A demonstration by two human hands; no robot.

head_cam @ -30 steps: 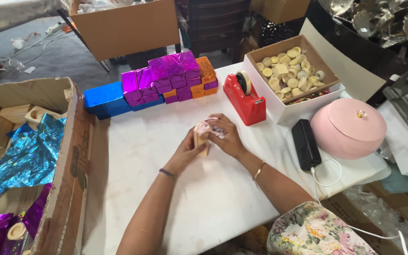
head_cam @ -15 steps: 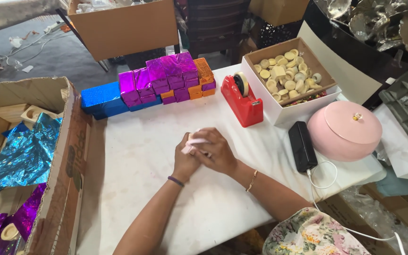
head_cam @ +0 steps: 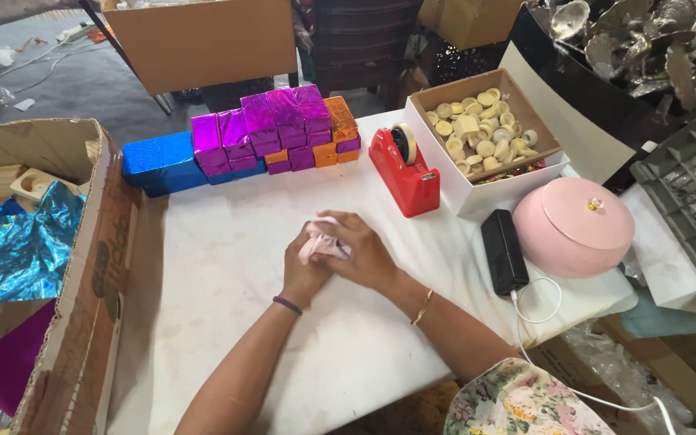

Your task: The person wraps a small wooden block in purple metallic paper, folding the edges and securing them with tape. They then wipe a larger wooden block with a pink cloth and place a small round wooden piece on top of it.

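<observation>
At table centre, left hand (head_cam: 304,270) and right hand (head_cam: 362,256) meeting, fingers of both curled shut around a small pale pink wrapped piece (head_cam: 318,243), pressed low on the white table (head_cam: 227,266), apparently to steady it. Behind: row of purple, orange and blue foil blocks (head_cam: 271,133). Right: red tape dispenser (head_cam: 404,171), box of pale discs (head_cam: 485,133), pink lidded bowl (head_cam: 575,227), black charger (head_cam: 504,251). Nothing between hands and dispenser.

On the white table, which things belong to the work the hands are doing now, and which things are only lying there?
In the work:
left hand
right hand
pale pink wrapped piece, pressed between both hands

Only lying there:
red tape dispenser
foil-wrapped blocks
box of pale round pieces
pink lidded bowl
black power bank
</observation>
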